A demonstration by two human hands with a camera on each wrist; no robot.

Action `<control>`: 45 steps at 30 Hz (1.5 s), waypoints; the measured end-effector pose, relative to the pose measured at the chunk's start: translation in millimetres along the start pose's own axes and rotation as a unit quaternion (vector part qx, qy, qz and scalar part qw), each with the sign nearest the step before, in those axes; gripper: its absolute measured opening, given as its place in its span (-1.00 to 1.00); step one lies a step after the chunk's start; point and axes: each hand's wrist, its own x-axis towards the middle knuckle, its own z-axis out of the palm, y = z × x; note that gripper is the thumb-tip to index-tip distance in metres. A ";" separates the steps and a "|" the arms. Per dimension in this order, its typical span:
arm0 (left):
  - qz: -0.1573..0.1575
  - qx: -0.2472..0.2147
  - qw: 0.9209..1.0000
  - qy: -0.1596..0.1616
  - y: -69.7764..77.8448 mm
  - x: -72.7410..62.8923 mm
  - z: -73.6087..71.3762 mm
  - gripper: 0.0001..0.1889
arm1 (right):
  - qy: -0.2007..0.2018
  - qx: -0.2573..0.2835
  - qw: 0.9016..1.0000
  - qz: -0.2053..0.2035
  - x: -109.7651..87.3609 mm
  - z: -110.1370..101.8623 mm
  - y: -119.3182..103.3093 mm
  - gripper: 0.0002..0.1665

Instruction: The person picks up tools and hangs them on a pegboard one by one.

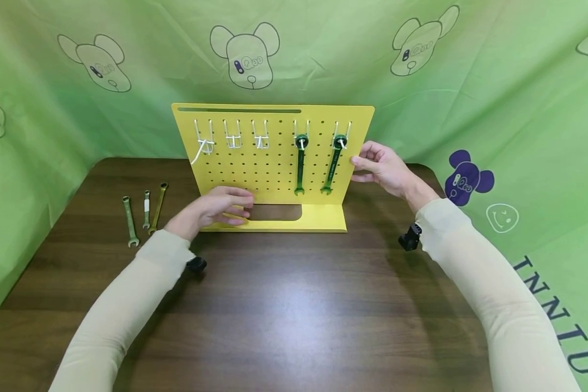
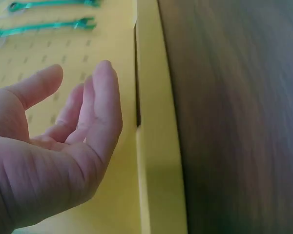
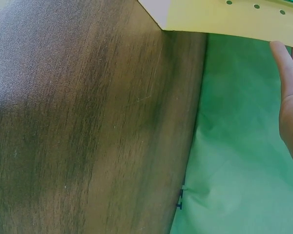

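A yellow pegboard [image 1: 274, 163] stands upright on its own base. Two green wrenches [image 1: 300, 166] [image 1: 331, 166] hang from white hooks on its right half; more white hooks [image 1: 233, 140] on the left carry nothing. My right hand [image 1: 379, 167] pinches the board's right edge, thumb at the front and other fingers partly hidden behind it. Low at the board's left, my left hand [image 1: 220, 207] hovers over the base with loosely bent fingers; in the left wrist view its thumb and fingers are apart, nothing between them. Whether it touches the base, I cannot tell.
Three wrenches lie on the brown wooden table [image 1: 294, 305] at the left: a greenish one [image 1: 130, 220], a short one with a white band [image 1: 146, 209] and a brassy one [image 1: 158, 208]. A green printed curtain [image 1: 318, 60] hangs close behind the pegboard and along both sides.
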 end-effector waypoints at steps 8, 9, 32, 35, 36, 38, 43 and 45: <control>0.020 -0.015 0.998 0.052 -17.2 -27.4 -59.0 -0.42 | -0.001 -0.015 1.000 -0.005 -4.9 -2.2 -3.5 -0.93; 0.021 -0.016 0.998 0.061 -20.0 -30.2 -66.3 -0.42 | -0.002 -0.017 1.000 -0.006 -4.8 -2.2 -3.8 -0.93; -0.016 -0.037 0.984 0.173 -68.4 -65.2 -144.1 -0.36 | -0.005 -0.020 1.000 -0.002 -3.3 1.9 -0.5 -0.92; -0.017 -0.004 0.984 0.175 -67.2 -67.6 -148.3 -0.27 | -0.001 -0.021 1.000 -0.004 -1.2 3.8 0.8 -0.93; -0.018 0.006 0.985 0.173 -66.5 -68.3 -149.7 -0.24 | 0.001 -0.024 1.000 -0.005 -0.5 4.3 1.0 -0.93; -0.024 0.027 0.985 0.169 -64.9 -69.6 -152.7 -0.19 | 0.001 -0.028 1.000 -0.007 1.0 4.7 1.3 -0.93; -0.028 0.060 0.984 0.167 -62.2 -67.7 -154.3 -0.16 | 0.001 -0.033 0.999 -0.005 0.2 3.4 0.3 -0.93; -0.026 0.064 0.981 0.181 -64.1 -67.8 -153.4 -0.17 | 0.000 -0.032 0.999 -0.007 2.9 5.0 0.3 -0.94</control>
